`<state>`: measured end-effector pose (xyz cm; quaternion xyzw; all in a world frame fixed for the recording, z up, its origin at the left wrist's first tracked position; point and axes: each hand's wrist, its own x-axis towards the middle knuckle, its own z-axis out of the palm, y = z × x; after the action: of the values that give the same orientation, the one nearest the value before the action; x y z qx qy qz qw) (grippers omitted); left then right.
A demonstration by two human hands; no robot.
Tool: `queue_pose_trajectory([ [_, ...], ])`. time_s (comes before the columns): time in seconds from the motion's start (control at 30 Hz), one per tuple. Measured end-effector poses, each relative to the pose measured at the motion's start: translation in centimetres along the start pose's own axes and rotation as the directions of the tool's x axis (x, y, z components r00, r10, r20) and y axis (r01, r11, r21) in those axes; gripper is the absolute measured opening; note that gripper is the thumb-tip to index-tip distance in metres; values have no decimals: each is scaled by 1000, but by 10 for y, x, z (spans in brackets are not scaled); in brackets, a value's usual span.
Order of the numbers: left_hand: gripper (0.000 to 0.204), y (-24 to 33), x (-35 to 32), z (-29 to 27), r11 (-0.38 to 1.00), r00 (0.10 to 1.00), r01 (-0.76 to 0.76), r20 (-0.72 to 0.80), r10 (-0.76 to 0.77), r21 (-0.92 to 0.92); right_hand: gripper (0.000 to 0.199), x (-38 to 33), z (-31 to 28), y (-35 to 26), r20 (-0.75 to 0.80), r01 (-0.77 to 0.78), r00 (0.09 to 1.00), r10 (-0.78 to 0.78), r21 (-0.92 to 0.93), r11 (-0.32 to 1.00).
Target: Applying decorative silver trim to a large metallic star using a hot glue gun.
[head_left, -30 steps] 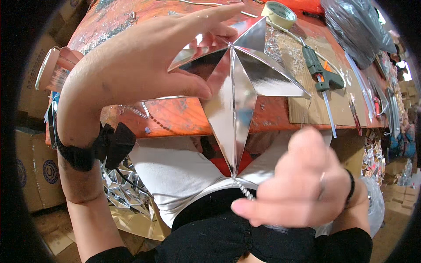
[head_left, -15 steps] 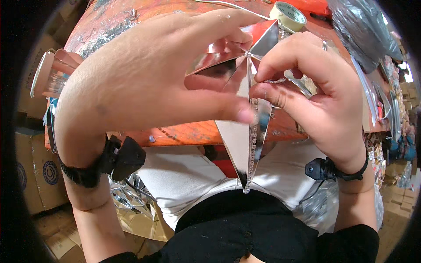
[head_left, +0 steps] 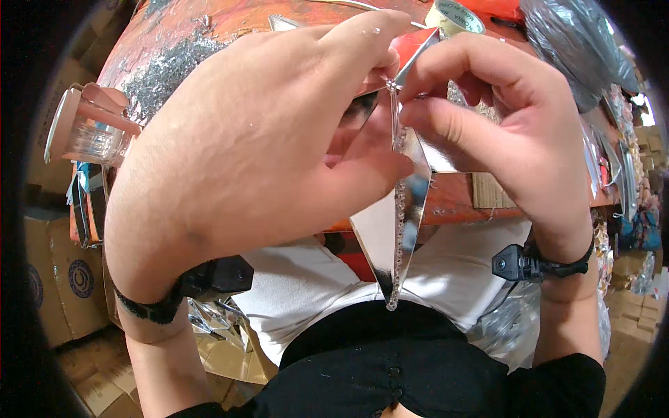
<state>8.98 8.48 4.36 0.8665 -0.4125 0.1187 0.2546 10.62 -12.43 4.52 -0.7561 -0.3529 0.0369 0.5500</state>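
Observation:
A mirrored, faceted star [head_left: 376,226] in silver and pinkish tones stands over the table's front edge, its long point hanging down over my lap. A rhinestone chain [head_left: 399,237] runs along the ridge of that point. My left hand [head_left: 258,139] grips the star from the left, with the thumb pressed on the ridge beside the chain and the fingers reaching behind the upper arms. With thumb and forefinger, my right hand [head_left: 502,111] pinches at the chain's upper end, close to the star's centre. The fingers hide the pinched piece.
On the orange-red table [head_left: 306,10] lie a roll of tape [head_left: 456,19] and a heap of silvery bits [head_left: 164,70]. A clear cup with a pink rim [head_left: 97,129] is at the left edge. A grey plastic bag [head_left: 578,45] sits far right. Cardboard boxes [head_left: 63,279] stand lower left.
My left thumb has come up and pressed against the ridge. The right fingers have moved up toward the star's centre, and the loose chain end seen earlier is now hidden. The star has turned slightly.

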Motion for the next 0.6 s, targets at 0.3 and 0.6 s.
queue_pose_trajectory([
  [0.3, 56, 7, 6, 7, 999, 999, 52, -8, -52, 1, 16, 10, 0, -11, 69, -81, 992, 103, -261, 962],
  [0.6, 55, 9, 1, 4, 995, 995, 100, -22, -100, 3, 14, 6, 5, -8, -172, -113, 980, 95, -93, 989],
])
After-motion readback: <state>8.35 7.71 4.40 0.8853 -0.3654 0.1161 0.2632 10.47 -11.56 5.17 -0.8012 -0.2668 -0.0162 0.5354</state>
